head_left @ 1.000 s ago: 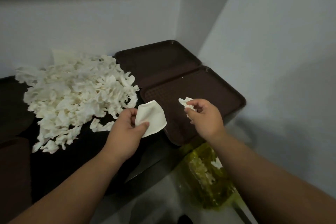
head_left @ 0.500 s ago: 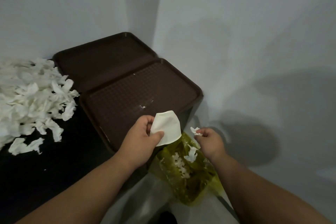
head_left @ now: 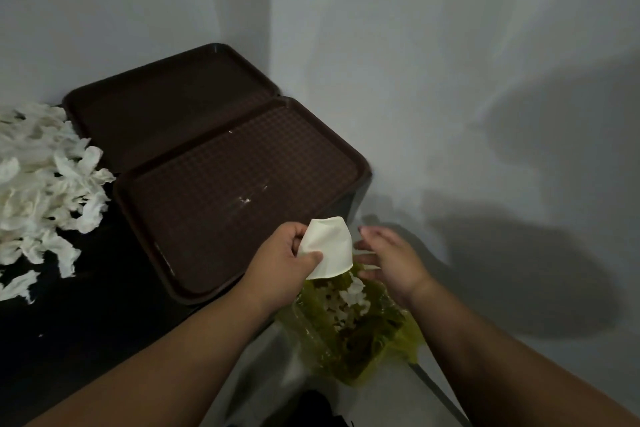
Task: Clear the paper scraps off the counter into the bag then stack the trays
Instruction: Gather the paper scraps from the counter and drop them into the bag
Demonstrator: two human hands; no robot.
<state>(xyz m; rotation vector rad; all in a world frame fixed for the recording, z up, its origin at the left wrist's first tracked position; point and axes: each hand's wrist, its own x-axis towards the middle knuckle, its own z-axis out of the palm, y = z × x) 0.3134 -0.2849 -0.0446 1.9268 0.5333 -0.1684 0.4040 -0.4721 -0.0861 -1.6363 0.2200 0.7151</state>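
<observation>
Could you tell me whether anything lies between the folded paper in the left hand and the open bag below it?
Nothing visible does. The left hand holds the folded paper directly above the yellow bag, and the open right hand is off to the side.

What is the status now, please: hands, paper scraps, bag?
Left hand gripping folded white paper piece; right hand open above yellow-green plastic bag. White scrap pile on counter. Two brown trays unstacked.

No readable text, labels, brands or numbers anywhere in view.
</observation>
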